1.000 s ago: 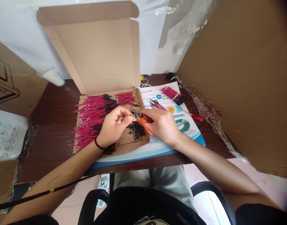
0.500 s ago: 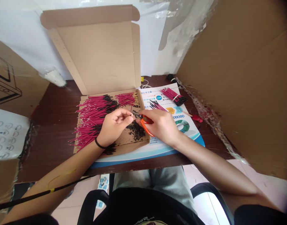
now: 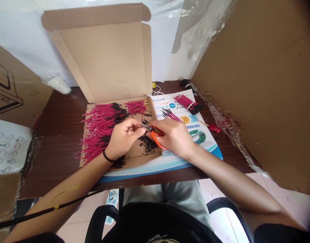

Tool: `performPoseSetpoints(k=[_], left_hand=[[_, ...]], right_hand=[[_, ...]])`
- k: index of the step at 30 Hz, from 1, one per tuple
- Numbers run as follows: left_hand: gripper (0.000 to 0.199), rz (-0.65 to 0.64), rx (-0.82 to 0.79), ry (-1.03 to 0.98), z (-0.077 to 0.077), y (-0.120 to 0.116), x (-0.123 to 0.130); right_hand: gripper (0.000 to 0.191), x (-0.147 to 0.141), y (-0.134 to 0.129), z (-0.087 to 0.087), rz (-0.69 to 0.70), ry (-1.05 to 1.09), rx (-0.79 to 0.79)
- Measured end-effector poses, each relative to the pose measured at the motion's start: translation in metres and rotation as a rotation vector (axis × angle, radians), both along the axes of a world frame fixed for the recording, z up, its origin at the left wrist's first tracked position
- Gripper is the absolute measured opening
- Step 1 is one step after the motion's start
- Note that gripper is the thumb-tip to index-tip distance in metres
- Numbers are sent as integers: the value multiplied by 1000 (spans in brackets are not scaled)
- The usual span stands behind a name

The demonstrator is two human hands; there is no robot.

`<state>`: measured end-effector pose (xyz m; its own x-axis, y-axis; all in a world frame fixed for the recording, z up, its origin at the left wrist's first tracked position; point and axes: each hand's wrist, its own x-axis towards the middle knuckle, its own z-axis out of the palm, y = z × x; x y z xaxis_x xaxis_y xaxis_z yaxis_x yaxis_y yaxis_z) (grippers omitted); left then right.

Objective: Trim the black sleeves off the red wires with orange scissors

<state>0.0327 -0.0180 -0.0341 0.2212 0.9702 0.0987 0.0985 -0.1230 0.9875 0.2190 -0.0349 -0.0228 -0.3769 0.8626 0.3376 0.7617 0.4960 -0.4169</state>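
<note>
Your right hand point(image 3: 173, 137) closes its fingers around the orange snips point(image 3: 157, 137) at centre. Your left fingers point(image 3: 134, 126) come together at their tip; what they hold, I cannot tell. Many red wires point(image 3: 100, 130) remain left, a tied bundle point(image 3: 189, 104) upper right, black scraps point(image 3: 146, 144) between.

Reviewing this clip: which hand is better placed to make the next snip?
Probably the right hand: it holds the orange-handled snips, their blades pointing towards the fingertips of the left hand, which holds no cutter.
</note>
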Motion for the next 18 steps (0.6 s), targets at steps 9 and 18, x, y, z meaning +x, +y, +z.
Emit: performPoseSetpoints(k=[9, 18], left_hand=[[18, 27, 28, 47, 1, -1, 0], [20, 67, 71, 113, -1, -2, -2]], right_hand=[[28, 1, 0, 2, 8, -28, 11], [26, 0, 1, 3, 24, -41, 20]])
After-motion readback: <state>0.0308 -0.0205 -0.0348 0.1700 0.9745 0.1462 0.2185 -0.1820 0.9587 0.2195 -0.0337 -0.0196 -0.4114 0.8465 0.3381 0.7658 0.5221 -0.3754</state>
